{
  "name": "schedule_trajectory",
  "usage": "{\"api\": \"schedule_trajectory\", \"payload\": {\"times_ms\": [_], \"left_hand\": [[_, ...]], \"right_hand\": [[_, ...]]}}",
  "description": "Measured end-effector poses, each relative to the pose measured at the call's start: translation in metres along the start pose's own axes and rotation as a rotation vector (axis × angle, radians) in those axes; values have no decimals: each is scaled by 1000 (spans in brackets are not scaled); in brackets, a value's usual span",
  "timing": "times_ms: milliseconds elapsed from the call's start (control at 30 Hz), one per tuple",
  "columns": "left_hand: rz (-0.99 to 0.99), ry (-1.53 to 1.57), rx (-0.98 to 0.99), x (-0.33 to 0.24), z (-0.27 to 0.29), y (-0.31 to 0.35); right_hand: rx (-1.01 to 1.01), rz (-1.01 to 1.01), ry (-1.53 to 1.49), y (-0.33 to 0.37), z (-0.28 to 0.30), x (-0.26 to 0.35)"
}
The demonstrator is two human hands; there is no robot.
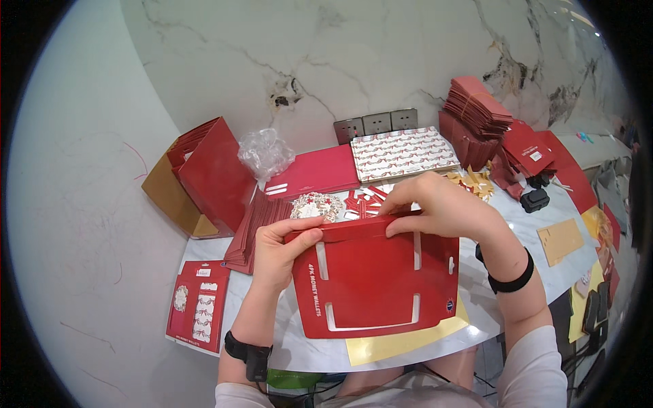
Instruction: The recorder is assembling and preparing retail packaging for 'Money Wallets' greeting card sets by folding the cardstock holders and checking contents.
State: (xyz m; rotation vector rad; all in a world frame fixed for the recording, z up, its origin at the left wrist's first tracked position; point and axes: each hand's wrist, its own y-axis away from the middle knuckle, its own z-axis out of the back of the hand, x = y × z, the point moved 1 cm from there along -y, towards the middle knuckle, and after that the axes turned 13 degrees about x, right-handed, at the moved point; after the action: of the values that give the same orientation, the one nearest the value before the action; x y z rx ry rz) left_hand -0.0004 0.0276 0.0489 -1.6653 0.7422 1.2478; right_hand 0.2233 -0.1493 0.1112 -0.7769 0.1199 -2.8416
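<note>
Both hands grasp a red card point(374, 279), which is held up over the near side of the white, marbled bench point(486, 319), its face toward the person. The left hand point(275, 255) pinches the upper left corner, thumb on the near face. The right hand point(435, 207) grips the upper edge right of the middle, thumb in front and index finger bent over the top, where a narrow strip is folded along the edge. The card has slots cut through it, white lettering down its left side and a small hanging hole near its right edge.

Below the card, partly covered by it, a yellow sheet point(374, 350) lies on the bench. Just beyond the folded edge are a pile of round patterned tags point(313, 206) and some red and white strips point(365, 204); yellow pieces point(481, 183) lie behind the right hand. To the left, a stack of red envelopes point(252, 234) leans near an open box point(228, 170), and a red package point(197, 306) sits at the bench's left edge. Toward the wall stand a white patterned stack point(405, 155) and a banded red bundle point(476, 112).
</note>
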Motion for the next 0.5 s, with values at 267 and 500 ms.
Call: {"api": "schedule_trajectory", "payload": {"times_ms": [267, 500], "left_hand": [[-96, 41, -59, 9, 3, -3], [-83, 85, -113, 11, 7, -4]], "right_hand": [[-49, 18, -74, 6, 9, 0], [-56, 78, -119, 3, 6, -4]]}}
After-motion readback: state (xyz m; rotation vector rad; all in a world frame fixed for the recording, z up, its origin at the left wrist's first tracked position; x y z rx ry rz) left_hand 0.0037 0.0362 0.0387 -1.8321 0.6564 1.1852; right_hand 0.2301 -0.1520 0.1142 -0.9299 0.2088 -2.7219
